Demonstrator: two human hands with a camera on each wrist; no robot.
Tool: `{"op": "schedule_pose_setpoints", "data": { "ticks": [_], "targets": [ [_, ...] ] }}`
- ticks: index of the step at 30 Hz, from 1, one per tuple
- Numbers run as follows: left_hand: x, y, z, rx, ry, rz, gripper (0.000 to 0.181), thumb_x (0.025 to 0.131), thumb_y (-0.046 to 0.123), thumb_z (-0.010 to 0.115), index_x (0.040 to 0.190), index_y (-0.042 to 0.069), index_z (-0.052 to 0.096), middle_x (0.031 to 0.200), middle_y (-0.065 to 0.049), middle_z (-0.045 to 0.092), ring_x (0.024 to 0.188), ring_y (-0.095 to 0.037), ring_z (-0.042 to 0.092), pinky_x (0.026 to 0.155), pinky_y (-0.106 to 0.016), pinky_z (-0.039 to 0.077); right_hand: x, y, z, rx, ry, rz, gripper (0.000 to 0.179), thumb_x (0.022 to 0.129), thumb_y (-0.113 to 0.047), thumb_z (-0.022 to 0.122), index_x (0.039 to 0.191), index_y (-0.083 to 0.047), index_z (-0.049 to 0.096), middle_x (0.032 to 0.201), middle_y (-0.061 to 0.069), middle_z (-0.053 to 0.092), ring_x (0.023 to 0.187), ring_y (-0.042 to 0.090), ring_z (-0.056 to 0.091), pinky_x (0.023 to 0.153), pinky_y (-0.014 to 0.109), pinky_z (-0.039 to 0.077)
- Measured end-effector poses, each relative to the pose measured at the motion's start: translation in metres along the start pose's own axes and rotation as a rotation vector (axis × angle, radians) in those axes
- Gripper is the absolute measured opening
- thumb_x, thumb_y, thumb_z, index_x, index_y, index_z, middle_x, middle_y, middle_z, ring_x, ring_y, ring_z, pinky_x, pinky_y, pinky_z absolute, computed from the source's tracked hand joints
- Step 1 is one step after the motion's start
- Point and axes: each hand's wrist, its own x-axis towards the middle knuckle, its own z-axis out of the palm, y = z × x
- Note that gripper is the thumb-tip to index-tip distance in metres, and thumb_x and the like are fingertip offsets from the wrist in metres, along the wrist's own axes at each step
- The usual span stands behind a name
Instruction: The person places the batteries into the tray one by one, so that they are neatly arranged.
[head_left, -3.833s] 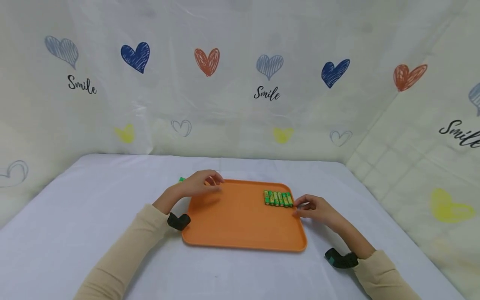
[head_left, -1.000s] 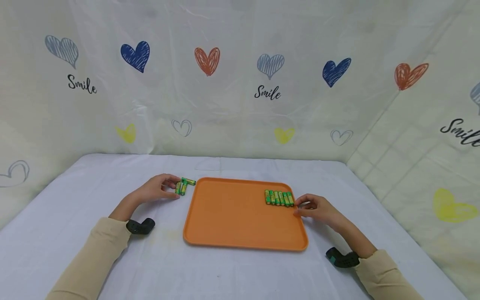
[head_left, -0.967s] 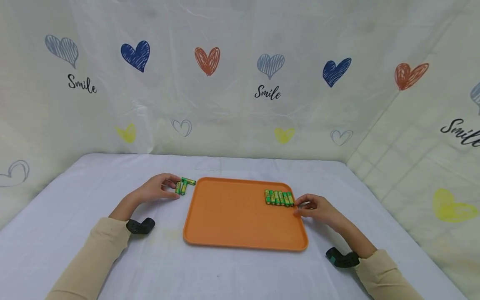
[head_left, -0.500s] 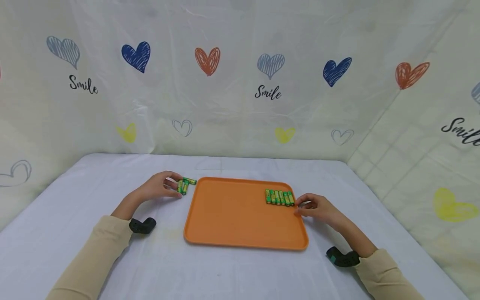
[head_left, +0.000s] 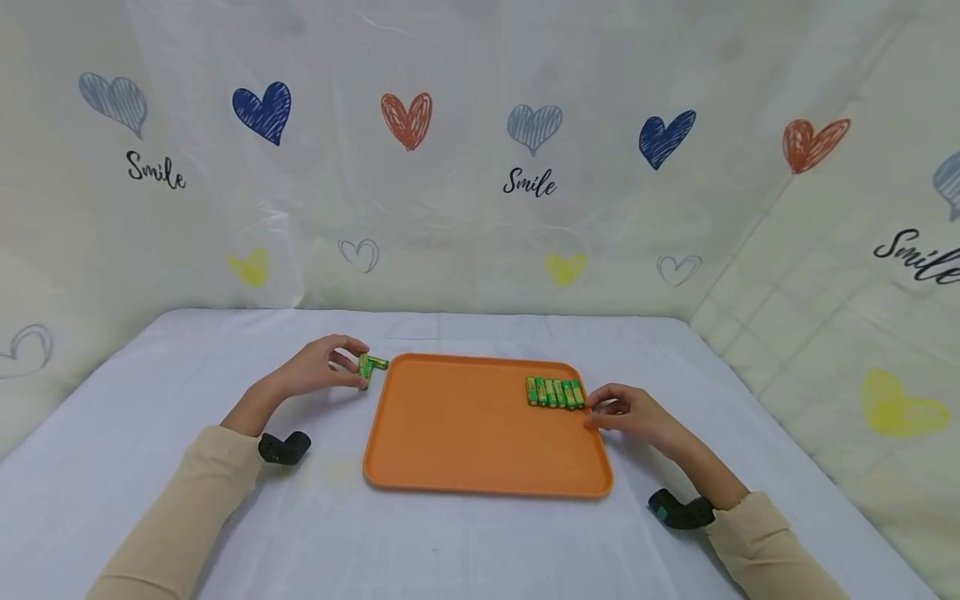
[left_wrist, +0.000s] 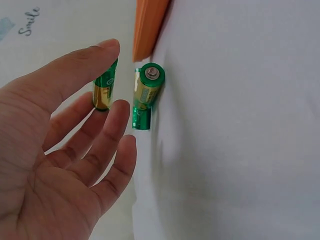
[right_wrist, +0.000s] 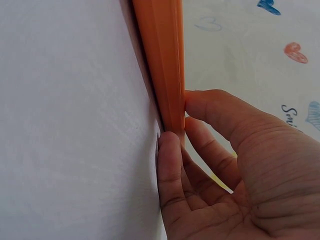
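Observation:
My left hand (head_left: 318, 368) pinches a green and yellow battery (left_wrist: 103, 91) between thumb and fingertips, raised just off the cloth left of the orange tray (head_left: 480, 446). Close by on the cloth lie two more batteries (left_wrist: 147, 85), one partly behind the other in the left wrist view. Several matching batteries (head_left: 555, 392) stand side by side in a row at the tray's upper right, inside the rim. At the tray's right edge, my right hand (head_left: 633, 412) holds the rim with thumb and curved fingers; in the right wrist view the thumb touches the orange side wall (right_wrist: 167, 65).
A white cloth (head_left: 435, 550) covers the table under the tray. Behind it hangs a pale backdrop (head_left: 465, 225) printed with hearts and "Smile". Each wrist wears a black device (head_left: 285, 448).
My left hand went from above the tray to the loose batteries on the left, then closed on one and lifted it slightly. My right hand stays at the tray's edge.

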Motion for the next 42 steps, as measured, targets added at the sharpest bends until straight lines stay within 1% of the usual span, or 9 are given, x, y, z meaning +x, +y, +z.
{"op": "schedule_pose_setpoints", "data": {
  "ticks": [4,9,14,20,25,32,37,42],
  "targets": [
    [0.004,0.009,-0.001,0.020,-0.009,0.023,0.060,0.082,0.025,0.080,0.129,-0.003,0.055,0.127,-0.017,0.057,0.103,-0.026,0.064,0.089,-0.044,0.051,0.001,0.001,-0.002,0.005,-0.002,-0.008,0.037,0.088,-0.020,0.073,0.114,0.003,0.060,0.101,0.009,0.065,0.088,0.018,0.059,0.073,0.026,0.050],
    [0.009,0.021,-0.002,0.041,-0.026,0.036,0.060,0.083,0.025,0.080,0.130,-0.003,0.054,0.129,-0.016,0.056,0.105,-0.027,0.063,0.091,-0.045,0.051,0.001,0.000,-0.004,0.006,0.000,-0.005,0.037,0.088,-0.020,0.073,0.114,0.003,0.059,0.101,0.009,0.064,0.088,0.018,0.058,0.073,0.026,0.050],
    [0.014,0.030,-0.001,0.051,-0.025,0.040,0.060,0.082,0.027,0.080,0.130,-0.001,0.055,0.127,-0.015,0.057,0.104,-0.026,0.063,0.091,-0.043,0.051,0.001,-0.001,-0.006,0.007,0.003,-0.004,0.037,0.088,-0.020,0.073,0.114,0.003,0.060,0.102,0.009,0.064,0.089,0.018,0.058,0.073,0.026,0.050],
    [0.023,0.036,0.006,0.054,-0.036,0.050,0.058,0.083,0.023,0.080,0.130,-0.001,0.056,0.124,-0.013,0.059,0.101,-0.023,0.063,0.088,-0.039,0.053,0.000,-0.001,-0.008,0.008,0.006,-0.001,0.037,0.088,-0.019,0.073,0.114,0.004,0.060,0.101,0.009,0.064,0.088,0.018,0.058,0.073,0.025,0.050],
    [0.030,0.043,0.011,0.065,-0.050,0.071,0.058,0.083,0.021,0.080,0.131,0.000,0.055,0.125,-0.012,0.058,0.102,-0.023,0.063,0.090,-0.041,0.053,-0.001,0.000,-0.008,0.015,0.003,0.001,0.036,0.088,-0.018,0.073,0.113,0.004,0.060,0.101,0.009,0.064,0.089,0.019,0.058,0.073,0.025,0.050],
    [0.036,0.052,0.016,0.059,-0.064,0.095,0.057,0.083,0.019,0.080,0.130,-0.001,0.055,0.125,-0.012,0.058,0.101,-0.023,0.064,0.089,-0.042,0.053,-0.001,-0.002,-0.005,0.012,0.025,0.011,0.036,0.088,-0.020,0.074,0.113,0.002,0.061,0.104,0.009,0.064,0.089,0.017,0.059,0.074,0.024,0.049],
    [0.040,0.057,0.023,0.061,-0.071,0.120,0.055,0.083,0.018,0.079,0.129,-0.002,0.056,0.122,-0.013,0.059,0.100,-0.024,0.064,0.088,-0.042,0.053,-0.002,-0.002,-0.002,0.024,0.014,-0.005,0.035,0.088,-0.018,0.073,0.112,0.004,0.061,0.106,0.011,0.064,0.089,0.018,0.059,0.074,0.024,0.049],
    [0.044,0.061,0.030,0.045,-0.080,0.148,0.054,0.082,0.021,0.080,0.126,-0.001,0.058,0.119,-0.014,0.060,0.098,-0.024,0.065,0.088,-0.042,0.053,0.000,0.001,-0.001,0.017,0.014,-0.001,0.034,0.087,-0.018,0.074,0.111,0.002,0.062,0.103,0.010,0.065,0.089,0.018,0.059,0.073,0.025,0.049]
  ]
}}
